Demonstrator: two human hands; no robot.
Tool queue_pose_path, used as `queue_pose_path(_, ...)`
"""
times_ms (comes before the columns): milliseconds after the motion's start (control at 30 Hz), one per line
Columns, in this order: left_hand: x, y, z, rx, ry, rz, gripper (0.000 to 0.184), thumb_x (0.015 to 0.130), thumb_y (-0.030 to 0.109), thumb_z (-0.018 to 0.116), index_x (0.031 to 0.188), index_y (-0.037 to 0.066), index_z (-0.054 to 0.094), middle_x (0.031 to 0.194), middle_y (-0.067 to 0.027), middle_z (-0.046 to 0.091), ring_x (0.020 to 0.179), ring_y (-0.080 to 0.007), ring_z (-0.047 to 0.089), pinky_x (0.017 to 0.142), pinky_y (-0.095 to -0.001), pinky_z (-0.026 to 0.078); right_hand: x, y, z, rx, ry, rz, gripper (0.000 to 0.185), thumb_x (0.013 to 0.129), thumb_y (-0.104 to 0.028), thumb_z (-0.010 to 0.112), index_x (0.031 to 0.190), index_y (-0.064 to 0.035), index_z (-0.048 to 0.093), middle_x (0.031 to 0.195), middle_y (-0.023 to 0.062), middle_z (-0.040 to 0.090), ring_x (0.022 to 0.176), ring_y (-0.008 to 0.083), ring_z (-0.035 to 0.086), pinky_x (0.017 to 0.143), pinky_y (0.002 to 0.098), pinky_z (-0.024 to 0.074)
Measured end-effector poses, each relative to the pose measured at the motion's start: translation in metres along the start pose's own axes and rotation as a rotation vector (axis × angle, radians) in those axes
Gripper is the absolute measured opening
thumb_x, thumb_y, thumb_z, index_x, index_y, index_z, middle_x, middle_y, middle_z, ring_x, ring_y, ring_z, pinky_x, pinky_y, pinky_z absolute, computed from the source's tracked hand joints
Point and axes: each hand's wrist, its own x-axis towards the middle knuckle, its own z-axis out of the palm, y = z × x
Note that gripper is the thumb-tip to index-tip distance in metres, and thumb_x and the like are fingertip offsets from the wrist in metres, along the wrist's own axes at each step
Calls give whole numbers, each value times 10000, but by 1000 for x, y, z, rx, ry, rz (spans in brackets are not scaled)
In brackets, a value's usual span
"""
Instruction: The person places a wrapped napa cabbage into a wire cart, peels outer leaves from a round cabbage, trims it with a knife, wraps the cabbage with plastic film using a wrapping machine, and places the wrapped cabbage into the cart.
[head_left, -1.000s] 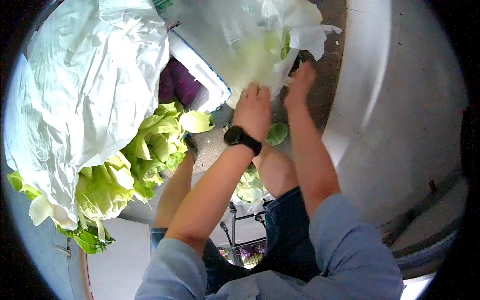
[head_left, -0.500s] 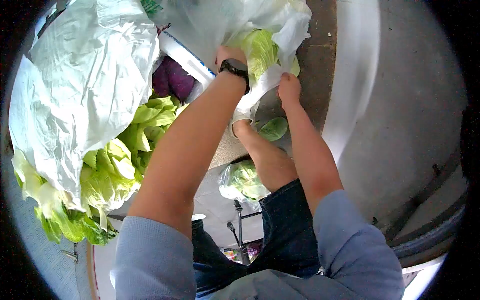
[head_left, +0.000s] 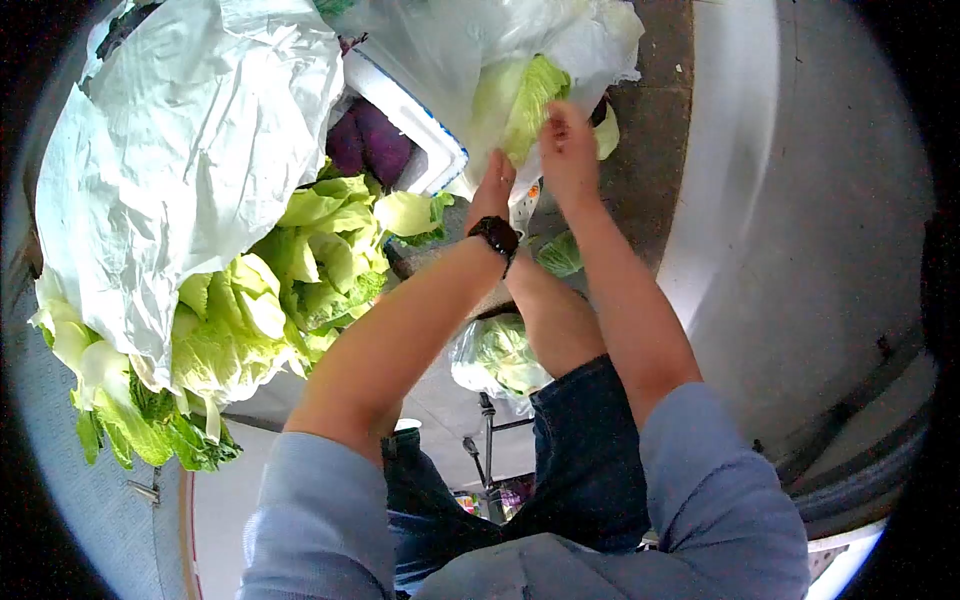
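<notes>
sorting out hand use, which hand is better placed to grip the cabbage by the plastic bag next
Probably the right hand: its fingers overlap the cabbage in view. The left hand sits lower, nearer the white box corner.

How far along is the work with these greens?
Looks done: one cabbage is in a clear bag below.
In hand: the left hand and right hand are at a pale green head partly covered by thin plastic.
Possibly left: leafy greens beside a white sheet, though I cannot tell if they belong.
</notes>
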Motion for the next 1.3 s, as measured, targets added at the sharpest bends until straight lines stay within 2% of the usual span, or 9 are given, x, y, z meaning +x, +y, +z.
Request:
queue_pose_path(133, -21, -4, -11, 2239, 109, 301, 435, 986, 69, 468, 1417, 22, 433, 1251, -134, 654, 1240, -309, 580, 1011, -354, 460, -22, -1, 21, -202, -258, -202, 189, 915, -193, 611, 1094, -164, 665, 1034, 133, 703, 966, 369, 678, 813, 474, 536)
queue_pose_path(200, -41, -16, 11, 2467, 233, 214, 344, 965, 104, 505, 1288, 14, 582, 1180, -140, 677, 1156, -296, 617, 932, -381, 487, -30, 4, 13, -131, -285, -182, 166, 924, -204, 604, 1066, -154, 674, 1007, 143, 706, 934, 386, 677, 806, 486, 535)
queue_pose_path(300, -67, -13, 24, 3792, -639, 297, 251, 929, 155, 564, 1108, 50, 704, 1136, -115, 686, 1105, -248, 610, 889, -374, 474, -47, 0, -10, -161, -440, -148, 180, 944, -214, 584, 1058, -102, 665, 956, 184, 705, 875, 413, 675, 779, 524, 527)
queue_pose_path(433, -85, 11, 17, 3542, -25, 706, 225, 856, 198, 631, 1016, 87, 744, 1060, -62, 663, 1111, -197, 553, 878, -335, 408, -73, 30, -10, -232, -439, -253, 248, 968, -284, 561, 1025, -65, 662, 921, 221, 701, 826, 423, 674, 752, 546, 522)
queue_pose_path(467, -96, 25, 17, 3515, -274, 966, 206, 845, 194, 615, 976, 96, 740, 1057, -60, 654, 1095, -210, 550, 884, -343, 412, -80, 39, -8, -237, -408, -242, 273, 975, -308, 553, 1012, -61, 665, 905, 225, 702, 812, 423, 675, 745, 550, 522)
queue_pose_path(600, -108, 20, -7, 3584, -417, 625, 199, 888, 142, 557, 974, 39, 704, 1120, -88, 668, 1088, -233, 593, 931, -384, 454, -80, 70, -12, -534, -547, -363, 294, 953, -325, 593, 822, -77, 681, 777, 186, 681, 733, 407, 659, 701, 526, 504)
queue_pose_path(700, -101, 77, -54, 3625, -329, 1287, 190, 908, 119, 554, 974, 23, 703, 1128, -119, 661, 1067, -253, 606, 852, -401, 496, -81, 114, -30, -667, -629, -370, 309, 954, -330, 574, 807, -73, 662, 754, 183, 671, 727, 404, 658, 673, 529, 496)
queue_pose_path(933, -5, 135, -75, 3451, 460, 357, 338, 936, 160, 519, 1226, -11, 538, 1259, -207, 522, 1185, -316, 507, 959, -466, 424, -81, 122, -56, -673, -633, -390, 286, 948, -305, 543, 856, -68, 674, 790, 188, 689, 782, 404, 674, 771, 516, 512)
queue_pose_path(1300, 36, 153, -85, 3203, 501, 242, 592, 977, 216, 412, 1510, 14, 253, 1587, -166, 198, 1471, -316, 189, 1195, -490, 214, -26, 173, 41, -969, -845, -164, 620, 989, -369, 432, 1564, -155, 341, 1627, 114, 313, 1477, 340, 305, 1218, 412, 260)
